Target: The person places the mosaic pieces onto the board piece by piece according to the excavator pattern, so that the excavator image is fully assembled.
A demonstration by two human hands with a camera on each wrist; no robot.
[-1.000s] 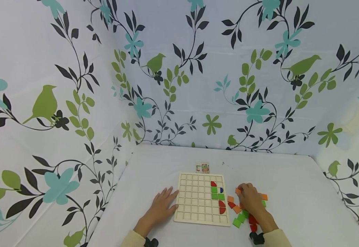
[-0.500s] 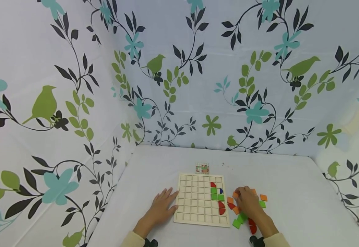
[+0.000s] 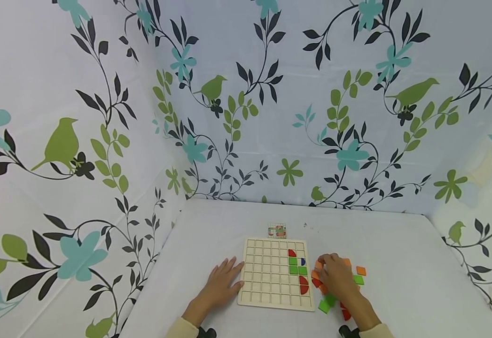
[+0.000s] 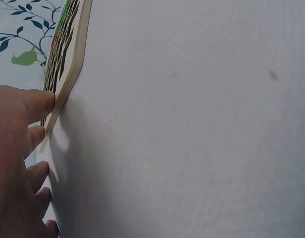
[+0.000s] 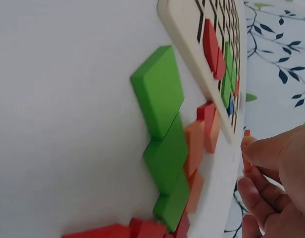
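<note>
The pale wooden grid board [image 3: 267, 277] lies flat on the white-covered table [image 3: 212, 220], and the person's left hand [image 3: 222, 284] is at its left edge, fingers straight and apart, the thumb and a finger touching the rim. Off the board's right side I can see the right hand [image 3: 336, 273], its thumb and fingers together, pinching a small orange piece [image 5: 247, 164] held on edge. Around that hand, to the right of the board, loose coloured pieces are scattered: a green square [image 3: 324, 306] near the board's near right corner, touching another green one, red pieces [image 3: 346, 314] farther right of that, and an orange square [image 3: 361, 271] out past the hand with a green piece [image 3: 358, 280] just beside it. Some of the heap is hidden under the hand. In the board's two rightmost columns sit rounded red pieces [image 3: 303, 285], green squares [image 3: 293, 270] and a blue-and-white piece [image 3: 301, 262]. Just beyond the board's far edge there's a small printed card [image 3: 277, 230], and well behind it hangs a cloth [image 3: 246, 183] patterned with leaves, flowers and birds.
</note>
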